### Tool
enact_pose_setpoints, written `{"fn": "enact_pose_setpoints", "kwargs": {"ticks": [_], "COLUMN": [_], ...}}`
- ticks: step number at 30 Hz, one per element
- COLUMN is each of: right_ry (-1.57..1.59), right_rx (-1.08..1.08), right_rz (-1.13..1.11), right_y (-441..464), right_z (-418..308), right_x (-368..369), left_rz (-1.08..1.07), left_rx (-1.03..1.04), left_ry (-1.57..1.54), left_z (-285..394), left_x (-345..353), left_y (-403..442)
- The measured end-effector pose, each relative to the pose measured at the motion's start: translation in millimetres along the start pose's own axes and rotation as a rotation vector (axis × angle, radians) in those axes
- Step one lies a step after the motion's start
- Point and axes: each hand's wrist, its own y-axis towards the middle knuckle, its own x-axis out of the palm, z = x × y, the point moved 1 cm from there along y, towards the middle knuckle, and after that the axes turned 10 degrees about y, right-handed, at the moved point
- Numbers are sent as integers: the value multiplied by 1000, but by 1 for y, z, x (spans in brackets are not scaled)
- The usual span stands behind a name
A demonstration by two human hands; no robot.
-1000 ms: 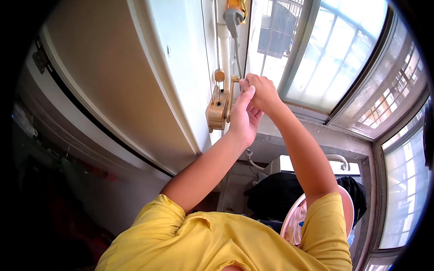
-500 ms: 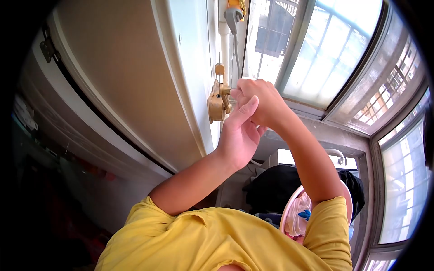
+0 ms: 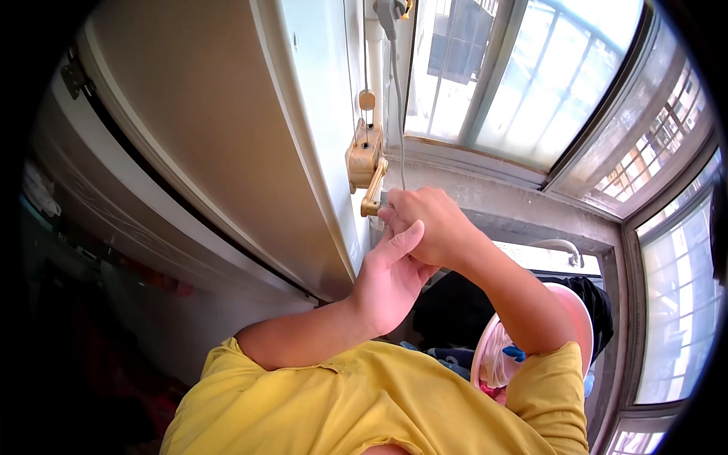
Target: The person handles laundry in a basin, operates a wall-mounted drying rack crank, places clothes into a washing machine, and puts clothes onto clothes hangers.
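Right hand [image 3: 428, 221] clasps the crank [image 3: 375, 184], angled toward six o'clock; left hand [image 3: 388, 287] grip unclear; smooth, even turning likely best.

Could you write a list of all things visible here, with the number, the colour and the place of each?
Crank box: one, tan, on white wall panel
Crank arm: one, golden, slanting down from crank box
Bead: one, tan, above crank box
Plug: one, grey, top edge
Cord: one, grey, hanging below plug
Door: one, brown, left
Hinge: one, dark, far left
Windows: several, pale, upper right
Tub: one, pink, lower right
Clothes: count unclear, pale and pink, inside tub
Dark cloth: count unclear, black, beside tub
Unit: one, white, beyond tub
Hose: one, whitish, at unit
Shirt: one, yellow, bottom
Right hand: one, bare, at crank arm's lower end
Left hand: one, bare, against right hand
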Motion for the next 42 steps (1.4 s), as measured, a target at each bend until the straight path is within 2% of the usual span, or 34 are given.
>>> {"fn": "enact_pose_setpoints", "kwargs": {"ticks": [3,8,12,17,23,27,34,36,37,39,42], "right_ry": [27,47,79,110,61,80,26,36,35,25,22], "right_rx": [-17,73,99,199,205,240,158,196,190,128,58], "right_rz": [-66,-150,-166,-102,15,55,82,160,165,232,289], "right_y": [-2,3,12,39,70,90,125,134,136,138,137], "right_z": [9,32,68,109,142,151,160,157,155,148,131], "right_x": [12,33,59,76,77,63,30,21,17,4,-18], "left_rz": [48,84,174,232,314,277,341,318,315,251,187], "left_rx": [-51,-144,-277,-288,-224,-174,-132,6,13,148,223], "left_ry": [-17,-65,-131,-178,-123,-59,25,-29,-26,-38,-12], "left_z": [-9,-20,-35,-45,-42,-39,-13,-11,-10,-4,6], "left_x": [-6,-21,-47,-73,-80,-84,-63,-63,-62,-56,-41], "left_y": [-4,3,23,64,103,128,158,166,168,171,166]}}
